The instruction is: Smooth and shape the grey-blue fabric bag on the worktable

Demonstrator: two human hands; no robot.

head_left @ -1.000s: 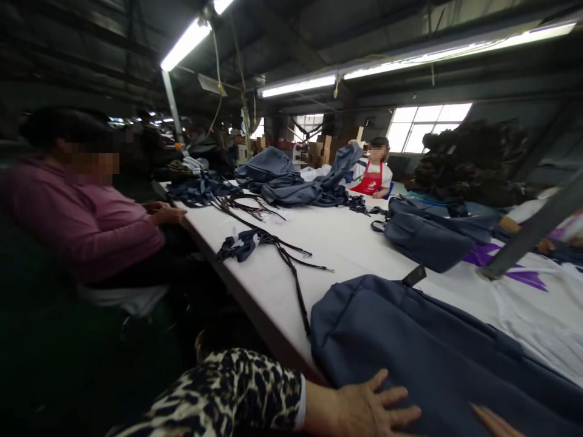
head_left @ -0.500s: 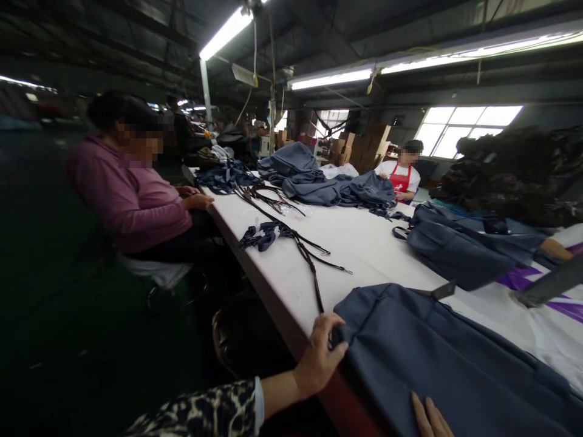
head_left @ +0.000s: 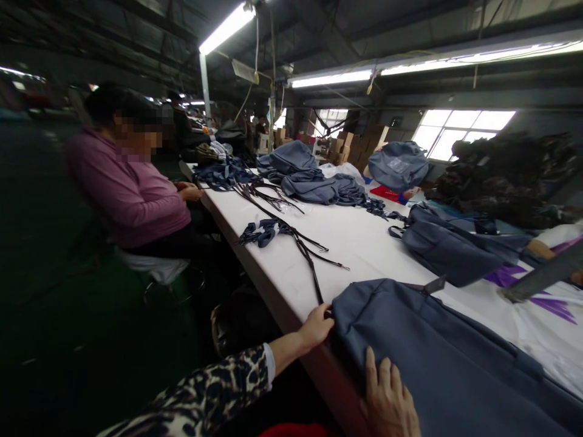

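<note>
A large blue-grey backpack [head_left: 437, 352] lies flat on the white table [head_left: 355, 243] in front of me. My left hand [head_left: 315, 328], in a leopard-print sleeve, pinches the backpack's near left corner at the table edge, beside a black strap [head_left: 314, 276]. My right hand [head_left: 392, 400] lies flat, fingers spread, on the backpack's near side.
A person in a purple top [head_left: 132, 194] sits at the table's left edge. Dark straps [head_left: 273, 230], folded blue backpacks [head_left: 310, 179] and another backpack [head_left: 446, 249] lie further along. At the far end, a person holds up a backpack [head_left: 396, 164]. Dark bags [head_left: 505, 176] are piled at right.
My left hand moved from flat on the backpack to its left corner. My right hand slid further onto the fabric. The far person lifted a backpack.
</note>
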